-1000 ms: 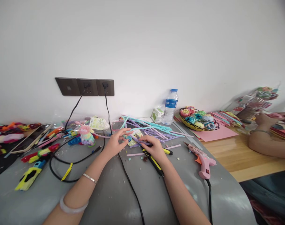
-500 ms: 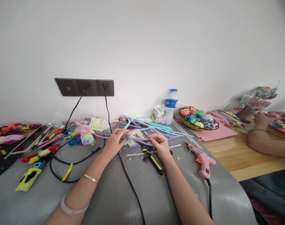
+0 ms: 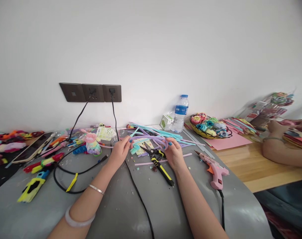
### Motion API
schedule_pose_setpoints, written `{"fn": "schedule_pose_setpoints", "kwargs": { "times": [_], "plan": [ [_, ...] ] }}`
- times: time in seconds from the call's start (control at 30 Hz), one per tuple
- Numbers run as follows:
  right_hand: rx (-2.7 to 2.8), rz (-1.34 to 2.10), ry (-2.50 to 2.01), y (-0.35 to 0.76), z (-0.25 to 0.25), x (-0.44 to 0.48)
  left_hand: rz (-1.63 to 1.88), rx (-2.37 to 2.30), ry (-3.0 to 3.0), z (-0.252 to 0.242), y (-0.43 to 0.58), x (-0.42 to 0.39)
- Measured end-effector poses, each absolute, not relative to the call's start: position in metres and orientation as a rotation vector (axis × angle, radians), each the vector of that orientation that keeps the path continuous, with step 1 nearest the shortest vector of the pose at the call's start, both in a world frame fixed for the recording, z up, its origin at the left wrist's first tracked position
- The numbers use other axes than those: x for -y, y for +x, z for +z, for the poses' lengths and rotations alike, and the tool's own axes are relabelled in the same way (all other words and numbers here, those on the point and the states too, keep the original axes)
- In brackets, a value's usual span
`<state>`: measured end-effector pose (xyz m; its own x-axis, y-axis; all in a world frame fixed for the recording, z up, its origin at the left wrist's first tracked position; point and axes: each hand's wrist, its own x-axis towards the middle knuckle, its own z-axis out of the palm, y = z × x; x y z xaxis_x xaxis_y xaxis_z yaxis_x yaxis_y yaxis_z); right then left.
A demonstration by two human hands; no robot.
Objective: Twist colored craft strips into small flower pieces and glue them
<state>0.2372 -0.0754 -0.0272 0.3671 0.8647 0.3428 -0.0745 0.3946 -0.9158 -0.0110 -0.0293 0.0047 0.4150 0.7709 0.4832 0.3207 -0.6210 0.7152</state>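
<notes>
Here, left hand (image 3: 121, 150) and right hand (image 3: 174, 152) pinch a purple pipe cleaner (image 3: 155, 137) — bowed between them.

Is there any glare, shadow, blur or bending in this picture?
In the head view, soft light on the wall, with a faint shadow beside the bottle; pale sheen on the grey table; the leftmost wall plate looks skewed, probably lens stretch; the co-worker's hand looks softer than the right hand.
</notes>
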Motion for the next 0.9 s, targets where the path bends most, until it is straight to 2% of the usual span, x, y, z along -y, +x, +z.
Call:
{"fn": "schedule_pose_setpoints", "kwargs": {
  "times": [0.13, 0.27, 0.5, 0.73, 0.9],
  "plan": [
    [1.009, 0.802, -0.943, 0.234, -0.025, 0.074, 1.288, -1.023, 1.916, 0.007, -0.009, 0.030],
    [1.014, 0.901, -0.925, 0.230, -0.010, 0.067, 1.385, -0.905, 1.523, 0.005, -0.006, 0.027],
    [1.338, 1.414, -1.055, 0.218, 0.032, 0.039, 1.469, -0.814, 1.193, 0.009, -0.005, 0.022],
    [1.370, 1.509, -0.842, 0.192, 0.034, 0.010, 1.320, -0.782, 1.175, 0.003, -0.002, 0.021],
    [1.356, 1.549, -0.696, 0.182, 0.018, 0.007, 0.979, -0.815, 1.447, -0.004, 0.000, 0.025]
  ]
}}
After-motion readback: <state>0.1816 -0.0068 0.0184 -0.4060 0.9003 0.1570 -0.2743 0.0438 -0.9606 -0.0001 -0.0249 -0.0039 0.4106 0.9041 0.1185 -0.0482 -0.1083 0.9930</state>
